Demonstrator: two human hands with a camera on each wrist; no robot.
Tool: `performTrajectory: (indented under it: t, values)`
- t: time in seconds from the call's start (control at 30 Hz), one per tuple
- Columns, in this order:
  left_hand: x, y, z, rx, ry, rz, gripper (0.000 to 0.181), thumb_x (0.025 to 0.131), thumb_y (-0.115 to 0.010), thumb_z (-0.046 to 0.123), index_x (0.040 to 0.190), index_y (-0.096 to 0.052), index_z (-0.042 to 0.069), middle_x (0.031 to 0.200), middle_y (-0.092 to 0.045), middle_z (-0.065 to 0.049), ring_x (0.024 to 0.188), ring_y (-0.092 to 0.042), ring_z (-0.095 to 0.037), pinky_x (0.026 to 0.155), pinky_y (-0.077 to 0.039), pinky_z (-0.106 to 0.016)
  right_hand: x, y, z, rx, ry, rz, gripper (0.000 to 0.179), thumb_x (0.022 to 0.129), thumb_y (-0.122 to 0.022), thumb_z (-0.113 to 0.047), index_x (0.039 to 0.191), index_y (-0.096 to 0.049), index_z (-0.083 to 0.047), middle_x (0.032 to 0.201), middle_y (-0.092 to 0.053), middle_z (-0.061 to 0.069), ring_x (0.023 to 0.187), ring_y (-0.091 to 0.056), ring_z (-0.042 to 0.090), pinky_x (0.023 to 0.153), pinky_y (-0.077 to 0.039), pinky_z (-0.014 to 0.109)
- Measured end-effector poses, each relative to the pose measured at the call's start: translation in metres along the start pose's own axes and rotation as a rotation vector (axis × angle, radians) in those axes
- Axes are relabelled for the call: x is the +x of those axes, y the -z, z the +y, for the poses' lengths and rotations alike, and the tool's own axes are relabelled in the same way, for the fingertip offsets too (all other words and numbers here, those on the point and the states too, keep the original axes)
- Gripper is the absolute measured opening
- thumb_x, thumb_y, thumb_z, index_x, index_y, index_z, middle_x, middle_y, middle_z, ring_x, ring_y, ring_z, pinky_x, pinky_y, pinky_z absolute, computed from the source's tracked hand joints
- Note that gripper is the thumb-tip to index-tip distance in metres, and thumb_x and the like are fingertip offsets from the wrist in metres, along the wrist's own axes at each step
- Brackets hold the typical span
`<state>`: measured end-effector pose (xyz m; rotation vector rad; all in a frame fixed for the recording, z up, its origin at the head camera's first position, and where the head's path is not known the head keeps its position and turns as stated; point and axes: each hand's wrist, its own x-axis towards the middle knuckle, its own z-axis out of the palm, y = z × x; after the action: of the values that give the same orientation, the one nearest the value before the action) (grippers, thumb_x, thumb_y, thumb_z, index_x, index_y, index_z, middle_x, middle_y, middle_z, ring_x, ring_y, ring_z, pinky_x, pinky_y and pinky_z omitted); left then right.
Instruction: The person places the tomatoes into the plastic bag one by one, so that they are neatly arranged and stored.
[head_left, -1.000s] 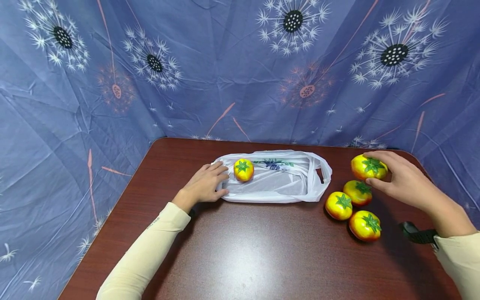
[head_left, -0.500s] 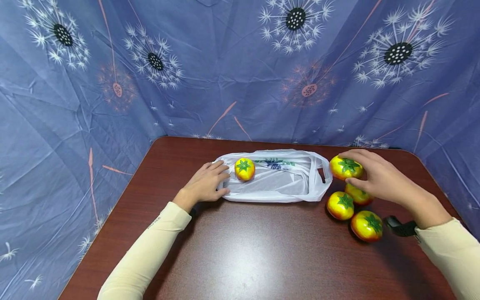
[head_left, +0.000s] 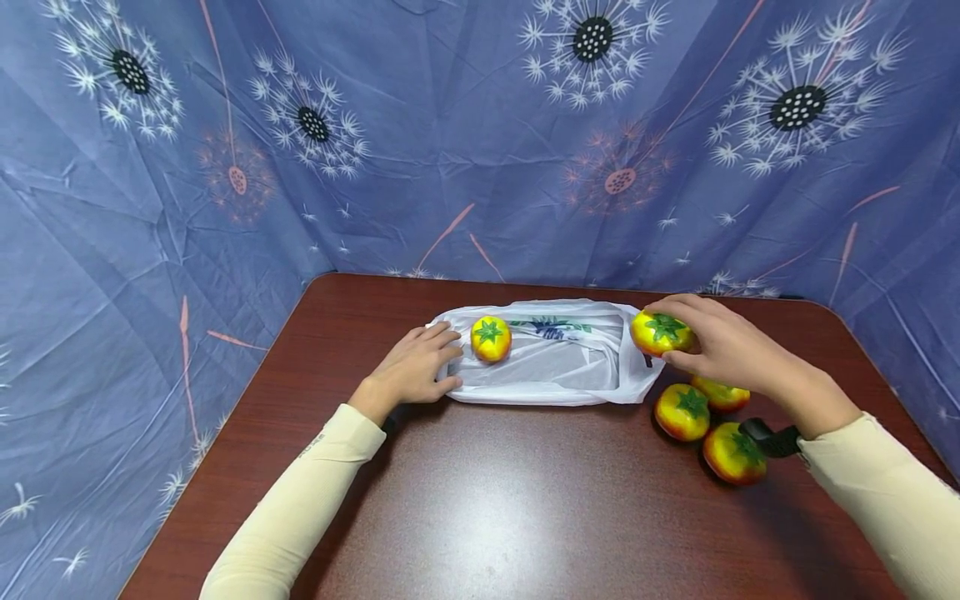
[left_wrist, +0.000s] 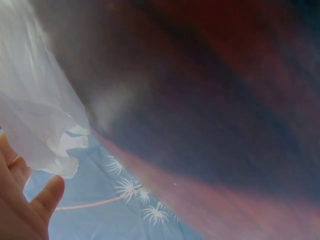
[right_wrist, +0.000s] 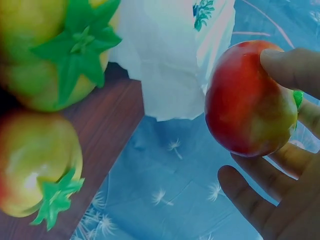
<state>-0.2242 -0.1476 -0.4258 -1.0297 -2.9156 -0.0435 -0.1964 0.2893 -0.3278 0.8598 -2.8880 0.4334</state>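
Observation:
My right hand (head_left: 731, 346) grips a yellow-red tomato (head_left: 658, 333) with a green star-shaped top, thumb on one side and fingers on the other. In the head view that tomato overlaps the right handle end of a white plastic bag (head_left: 540, 396); its red underside shows in the right wrist view. The bag lies with its mouth spread wide, and another tomato (head_left: 491, 340) sits inside at its left end. At that same end my left hand (head_left: 408, 367) rests with loosely spread fingers at the rim; its thumb (left_wrist: 49, 197) stands apart from the plastic in the left wrist view.
Three more tomatoes stand right of the bag: a front-left tomato (head_left: 682, 412), a back tomato (head_left: 722, 395) partly under my right wrist, and a near tomato (head_left: 735, 454) partly covered by a black wrist strap (head_left: 768, 437). A blue patterned cloth (head_left: 420, 150) hangs behind the brown table (head_left: 420, 500).
My right hand has carried its tomato leftward, from above the back tomato at the right to the bag's right handle end. My left hand and the bag have stayed in place.

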Motion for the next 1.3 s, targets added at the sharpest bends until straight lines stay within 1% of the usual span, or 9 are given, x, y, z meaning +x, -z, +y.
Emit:
performTrajectory:
  t: [0.33,0.4,0.53,0.63,0.73,0.9,1.07,1.3]
  values:
    - [-0.001,0.000,0.000,0.001,0.000,0.003,0.051,0.091,-0.061,0.049,0.130,-0.064,0.017,0.148,-0.052,-0.006,0.147,-0.037,-0.029,0.116,-0.035,-0.051,0.015,-0.006,-0.009,0.009,0.005,-0.053,0.061,0.082,-0.077,-0.013,0.139,-0.054,-0.016,0.140,-0.054,0.013,0.119,-0.053,0.033,0.095,-0.047,0.055]
    - [-0.001,0.001,0.000,0.001,-0.003,0.001,0.051,0.091,-0.061,0.050,0.130,-0.064,0.017,0.148,-0.052,-0.005,0.147,-0.037,-0.029,0.116,-0.035,-0.051,0.018,-0.007,-0.010,0.012,0.011,-0.057,0.061,0.082,-0.077,-0.014,0.138,-0.054,-0.015,0.139,-0.054,0.013,0.116,-0.055,0.032,0.092,-0.048,0.053]
    - [-0.001,0.002,0.000,0.008,-0.002,-0.002,0.051,0.091,-0.061,0.049,0.130,-0.064,0.017,0.149,-0.052,-0.006,0.147,-0.037,-0.029,0.116,-0.035,-0.051,0.025,-0.010,-0.014,0.010,0.019,-0.069,0.061,0.083,-0.078,-0.016,0.138,-0.054,-0.015,0.140,-0.054,0.013,0.117,-0.055,0.033,0.094,-0.048,0.054]
    - [0.000,0.003,0.000,0.011,0.000,0.003,0.051,0.091,-0.061,0.049,0.130,-0.064,0.017,0.149,-0.052,-0.006,0.147,-0.037,-0.029,0.116,-0.035,-0.051,0.032,-0.012,-0.018,0.007,0.030,-0.091,0.061,0.084,-0.077,-0.017,0.140,-0.053,-0.014,0.141,-0.053,0.014,0.123,-0.053,0.037,0.096,-0.047,0.057]
    - [0.001,0.002,0.000,0.010,-0.002,0.006,0.051,0.091,-0.061,0.049,0.130,-0.064,0.017,0.148,-0.052,-0.005,0.148,-0.036,-0.029,0.116,-0.035,-0.051,0.038,-0.014,-0.022,0.004,0.052,-0.113,0.061,0.084,-0.076,-0.016,0.141,-0.053,-0.013,0.140,-0.053,0.015,0.122,-0.053,0.036,0.094,-0.048,0.055]
    - [0.002,0.001,0.000,0.008,-0.002,-0.001,0.051,0.091,-0.060,0.049,0.131,-0.063,0.017,0.149,-0.052,-0.005,0.148,-0.036,-0.028,0.116,-0.035,-0.051,0.050,-0.023,-0.026,0.003,0.079,-0.133,0.060,0.084,-0.074,-0.015,0.141,-0.053,-0.012,0.139,-0.054,0.015,0.120,-0.054,0.034,0.093,-0.049,0.051]
    - [0.001,0.001,0.000,-0.002,0.005,-0.010,0.051,0.091,-0.060,0.048,0.130,-0.064,0.016,0.149,-0.052,-0.005,0.148,-0.036,-0.030,0.116,-0.035,-0.051,0.064,-0.032,-0.032,0.004,0.076,-0.153,0.061,0.084,-0.074,-0.016,0.141,-0.053,-0.013,0.139,-0.054,0.015,0.122,-0.054,0.035,0.095,-0.048,0.053]
    - [0.002,0.001,0.000,-0.004,0.006,-0.012,0.051,0.091,-0.061,0.048,0.131,-0.063,0.017,0.149,-0.051,-0.005,0.148,-0.035,-0.029,0.116,-0.035,-0.051,0.078,-0.042,-0.040,0.015,0.093,-0.168,0.058,0.083,-0.075,-0.016,0.138,-0.055,-0.015,0.135,-0.057,0.013,0.115,-0.057,0.031,0.092,-0.050,0.049]
